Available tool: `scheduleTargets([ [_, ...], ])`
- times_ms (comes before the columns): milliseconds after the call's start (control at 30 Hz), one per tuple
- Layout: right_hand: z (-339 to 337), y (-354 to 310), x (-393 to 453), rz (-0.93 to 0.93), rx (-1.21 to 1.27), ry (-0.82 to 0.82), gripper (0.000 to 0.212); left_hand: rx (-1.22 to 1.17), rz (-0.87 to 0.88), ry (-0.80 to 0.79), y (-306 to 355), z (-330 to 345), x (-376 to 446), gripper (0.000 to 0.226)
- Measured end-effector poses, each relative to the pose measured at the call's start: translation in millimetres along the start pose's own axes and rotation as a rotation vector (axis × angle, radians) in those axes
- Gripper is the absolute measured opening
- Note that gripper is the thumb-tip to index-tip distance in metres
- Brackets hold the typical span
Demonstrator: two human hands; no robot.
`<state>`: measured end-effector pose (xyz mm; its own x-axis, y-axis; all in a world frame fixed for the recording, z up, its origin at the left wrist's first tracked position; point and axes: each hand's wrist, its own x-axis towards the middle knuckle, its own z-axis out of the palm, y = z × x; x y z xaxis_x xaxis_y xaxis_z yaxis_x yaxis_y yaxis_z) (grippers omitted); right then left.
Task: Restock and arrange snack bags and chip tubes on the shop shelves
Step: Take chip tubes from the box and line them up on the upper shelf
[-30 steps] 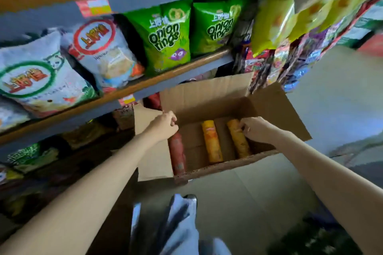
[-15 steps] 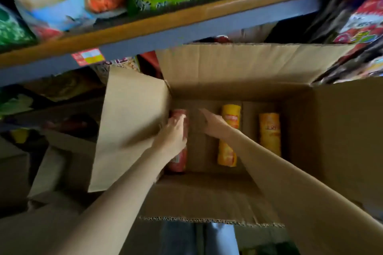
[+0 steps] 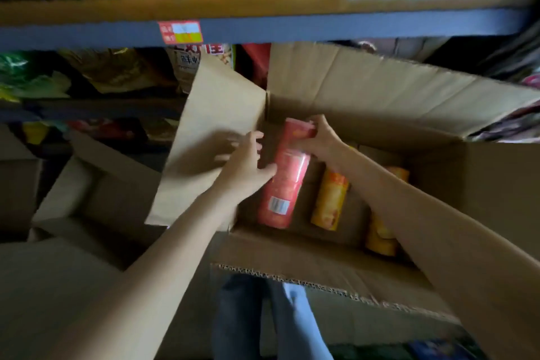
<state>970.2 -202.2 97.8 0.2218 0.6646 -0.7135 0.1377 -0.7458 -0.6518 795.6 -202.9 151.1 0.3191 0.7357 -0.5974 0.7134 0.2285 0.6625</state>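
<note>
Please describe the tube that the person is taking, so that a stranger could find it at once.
Look into the open cardboard box below the shelf. At its left side the right hand grips the top of a red tube, and the left hand touches its side. Its neighbours are yellow-orange; only this one is red.

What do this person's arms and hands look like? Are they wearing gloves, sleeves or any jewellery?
Both arms are bare as far up as the picture shows: no sleeves appear. The left hand and the right hand wear no gloves, and no watch, bracelet or ring shows, though the picture is blurred, so something small could be missed.
</note>
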Motion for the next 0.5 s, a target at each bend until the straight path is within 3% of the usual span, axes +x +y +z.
scheduleTargets([
  [67, -29, -32, -36, -0.045, 0.152, -0.093, 0.054, -0.102, -0.093, -0.192, 19, -9, -15, 0.086],
  [133, -46, -54, -67, -0.089, 0.327, -0.162, 0.047, -0.207, -0.131, -0.346, 37, -14, -29, 0.068],
  [200, -56, -50, -74, -0.074, 0.511, -0.203, 0.032, -0.336, -0.126, -0.371, 45, -13, -35, 0.044],
  [267, -62, -19, -63, 0.087, 0.586, -0.100, 0.040, -0.361, -0.127, -0.312, 41, -10, -32, 0.041],
  [300, -62, 3, -54, 0.181, 0.478, -0.011, 0.045, -0.325, -0.137, -0.268, 34, -10, -26, 0.041],
  [367, -56, 51, -29, 0.325, -0.004, 0.106, 0.050, -0.261, -0.161, -0.201, 21, -9, -12, 0.048],
  [433, -40, 93, -2, 0.345, -0.356, 0.076, 0.055, -0.263, -0.175, -0.177, 8, -5, 3, 0.060],
  [500, -19, 119, 16, 0.332, -0.429, 0.026, 0.064, -0.263, -0.179, -0.168, -1, -3, 15, 0.049],
])
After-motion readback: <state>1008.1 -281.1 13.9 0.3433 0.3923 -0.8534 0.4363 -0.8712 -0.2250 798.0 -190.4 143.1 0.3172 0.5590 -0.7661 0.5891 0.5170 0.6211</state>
